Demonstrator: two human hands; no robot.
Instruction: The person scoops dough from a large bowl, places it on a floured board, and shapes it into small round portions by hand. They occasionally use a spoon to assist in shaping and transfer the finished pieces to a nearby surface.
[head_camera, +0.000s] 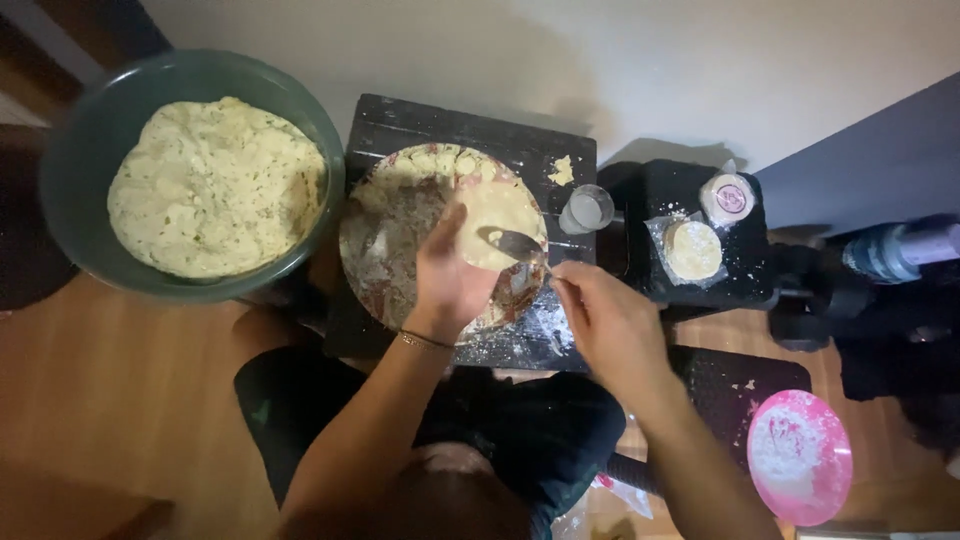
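A round floured board (385, 235) lies on a black low table (440, 125), with a thin yellow disc of dough (505, 210) on its right half and dough scraps along its far rim. My left hand (448, 280) rests flat on the near edge of the dough disc, holding nothing. A metal knife (515, 243) is gripped in my right hand (605, 315), its blade lying across the dough's near right edge.
A large green bowl (95, 130) of speckled dough (215, 185) stands at the left. A small glass (588, 208) and a dough scrap (562, 170) sit at the table's right. On a black stand lie a cut round (693, 249) and a lidded container (728, 198). A pink floured plate (800, 455) is at lower right.
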